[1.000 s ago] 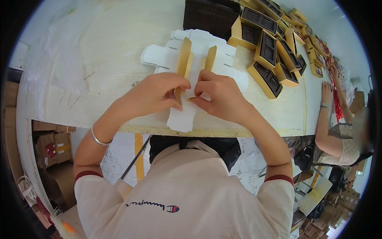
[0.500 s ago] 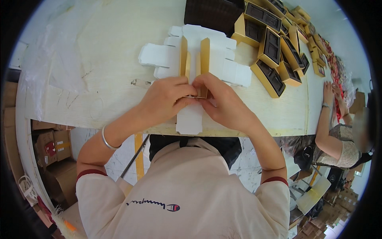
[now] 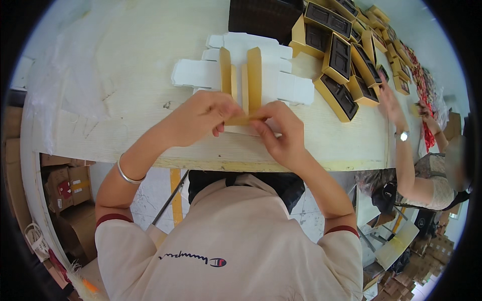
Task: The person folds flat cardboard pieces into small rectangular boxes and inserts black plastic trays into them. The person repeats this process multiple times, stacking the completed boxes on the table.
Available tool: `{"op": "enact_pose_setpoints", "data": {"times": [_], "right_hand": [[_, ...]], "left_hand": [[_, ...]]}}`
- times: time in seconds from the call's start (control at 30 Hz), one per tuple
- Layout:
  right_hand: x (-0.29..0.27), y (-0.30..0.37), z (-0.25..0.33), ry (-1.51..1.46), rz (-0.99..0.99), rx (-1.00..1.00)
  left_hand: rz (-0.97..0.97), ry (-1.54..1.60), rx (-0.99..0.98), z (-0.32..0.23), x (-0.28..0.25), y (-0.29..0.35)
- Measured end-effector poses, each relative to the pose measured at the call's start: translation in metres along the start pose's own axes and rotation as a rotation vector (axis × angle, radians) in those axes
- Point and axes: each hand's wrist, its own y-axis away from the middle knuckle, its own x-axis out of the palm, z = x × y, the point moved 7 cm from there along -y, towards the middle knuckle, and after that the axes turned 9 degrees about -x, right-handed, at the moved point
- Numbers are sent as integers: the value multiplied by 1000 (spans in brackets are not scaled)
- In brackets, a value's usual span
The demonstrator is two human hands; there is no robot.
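Observation:
A partly folded gold cardboard box (image 3: 254, 75) lies in front of me, its two long gold walls upright and white flaps spread out at both sides and the far end. At its near end, a gold end panel stands folded up between my hands. My right hand (image 3: 282, 131) pinches the right part of that end with thumb and fingers. At the left corner is my left hand (image 3: 208, 116), its fingers bent against the box and slightly blurred. The inner side of the near corners is hidden behind my fingers.
Several finished gold boxes with black inserts (image 3: 338, 59) are heaped at the far right. A dark block-like box (image 3: 263, 19) stands behind my work. Clear plastic film (image 3: 55, 85) lies at the left. On the right, a co-worker's hand (image 3: 394, 108) reaches beside the heap.
The near white flap that hung toward the table edge has been folded up. My left hand has shifted slightly left. The co-worker's arm has moved toward the boxes.

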Motion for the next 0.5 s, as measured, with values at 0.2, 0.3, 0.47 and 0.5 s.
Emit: {"op": "enact_pose_setpoints", "data": {"times": [0.2,0.3,0.47,0.5], "right_hand": [[4,-1,-10,-283,-174,335],[9,-8,12,239,80,14],[18,-6,24,672,206,-225],[21,-8,23,668,246,-206]], "left_hand": [[-127,125,-95,-6,0,4],[-298,34,64,-4,-2,7],[-366,-323,258,-23,10,22],[-405,-401,315,-21,12,23]]}}
